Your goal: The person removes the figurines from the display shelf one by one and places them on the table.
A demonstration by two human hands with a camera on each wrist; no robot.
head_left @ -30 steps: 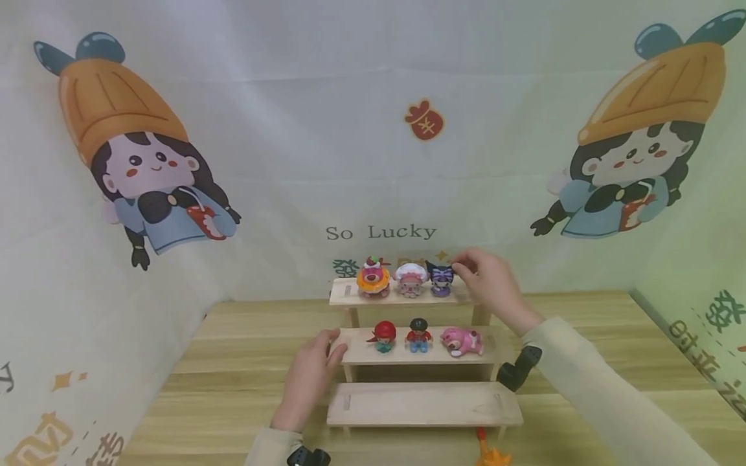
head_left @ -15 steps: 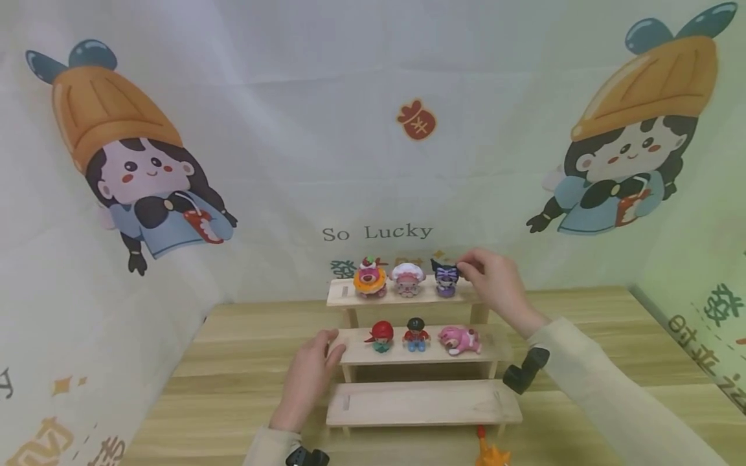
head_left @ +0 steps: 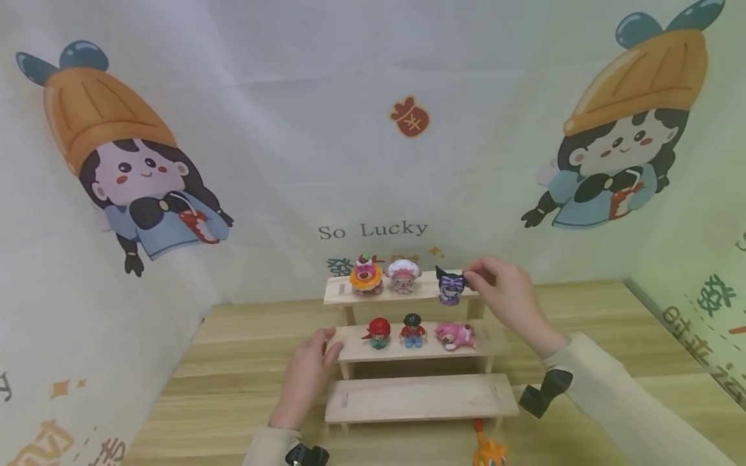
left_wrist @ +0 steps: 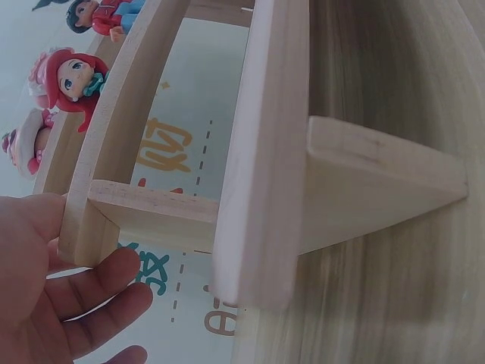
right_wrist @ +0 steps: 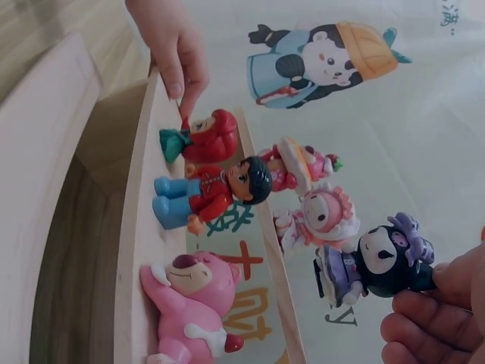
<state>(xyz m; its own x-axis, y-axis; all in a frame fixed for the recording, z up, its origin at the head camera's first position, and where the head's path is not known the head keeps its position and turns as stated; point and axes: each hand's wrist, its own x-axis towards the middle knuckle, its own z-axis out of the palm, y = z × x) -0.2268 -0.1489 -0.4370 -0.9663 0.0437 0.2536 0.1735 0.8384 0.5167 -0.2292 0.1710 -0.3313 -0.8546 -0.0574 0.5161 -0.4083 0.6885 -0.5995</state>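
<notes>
My right hand (head_left: 513, 301) pinches a black-and-purple cartoon figurine (head_left: 451, 289) by one ear, between thumb and finger. In the right wrist view its base hangs clear of the top tier (right_wrist: 286, 307). My left hand (head_left: 307, 369) grips the left end of the middle tier (left_wrist: 91, 227) of a wooden stepped display stand, thumb on one side and fingers on the other. On that tier sit a red-haired figurine (head_left: 379, 333), a black-haired boy figurine (head_left: 413, 331) and a pink bear figurine (head_left: 456, 336) lying down. Another bear figurine (head_left: 366, 277) and a white-hatted figurine (head_left: 403, 277) occupy the top tier.
The lowest tier (head_left: 419, 398) of the stand is bare wood. In front of it, an orange toy (head_left: 489, 450) lies at the bottom edge of the head view. A printed cloth (head_left: 280, 162) hangs behind the wood-grain table (head_left: 245, 349).
The black-and-purple figurine has moved right, away from the white-hatted one, and then forward off the top tier with my right hand. My left hand stays on the middle tier.
</notes>
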